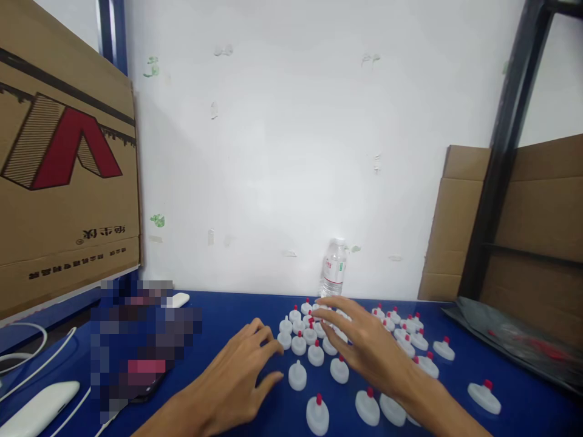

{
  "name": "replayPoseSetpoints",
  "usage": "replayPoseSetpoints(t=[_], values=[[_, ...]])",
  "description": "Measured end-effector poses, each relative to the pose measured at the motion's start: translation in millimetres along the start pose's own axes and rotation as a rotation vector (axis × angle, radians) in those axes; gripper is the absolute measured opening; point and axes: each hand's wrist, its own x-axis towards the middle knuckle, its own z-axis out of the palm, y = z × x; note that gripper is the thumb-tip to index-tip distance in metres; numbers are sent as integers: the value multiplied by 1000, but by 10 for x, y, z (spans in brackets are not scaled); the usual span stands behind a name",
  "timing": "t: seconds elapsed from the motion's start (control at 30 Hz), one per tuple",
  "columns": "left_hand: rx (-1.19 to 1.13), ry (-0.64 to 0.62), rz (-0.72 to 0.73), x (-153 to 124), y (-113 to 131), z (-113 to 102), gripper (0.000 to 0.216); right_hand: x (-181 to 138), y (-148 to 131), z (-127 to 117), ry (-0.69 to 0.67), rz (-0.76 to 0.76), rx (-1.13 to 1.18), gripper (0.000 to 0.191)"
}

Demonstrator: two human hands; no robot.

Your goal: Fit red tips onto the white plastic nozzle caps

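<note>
Many small translucent white plastic pieces (316, 354), rounded or oval with a narrow nozzle, are spread over the blue table (218, 312). Most have a red tip, but an all-white one (297, 376) stands near my left thumb. My left hand (239, 373) is at the left side of the group, thumb apart from its curled fingers, with nothing visible in it. Its fingertips are close to the leftmost pieces; I cannot tell whether they touch. Over the middle of the group my right hand (364, 343) reaches with fingers spread, hiding some pieces beneath it. It holds nothing that I can see.
A water bottle (334, 268) stands against the white wall (273, 152). At left are a large cardboard box (68, 212), white cables (43, 367), a white device (43, 408) and a pixelated patch. A grey plastic bag (514, 340) lies at right, near cardboard sheets (453, 237).
</note>
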Motion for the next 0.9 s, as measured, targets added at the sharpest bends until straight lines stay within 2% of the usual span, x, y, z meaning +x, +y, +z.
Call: replayPoseSetpoints(t=[0.13, 0.33, 0.6, 0.77, 0.9], values=[[-85, -162, -46, -54, -34, -70, 20, -36, 84, -61, -44, 106, 99, 17], [-115, -213, -62, -35, -66, -60, 9, -43, -8, -27, -99, 110, 157, 8], [-45, -139, -78, -38, 54, -28, 13, -137, -39, 9, -412, 176, 213, 3], [-77, -20, -10, 10, 24, 22, 21, -77, -83, -109, -376, 122, 333, 14], [-148, 88, 58, 46, -8, 44, 28, -14, -233, -133, -421, 42, 425, 21]])
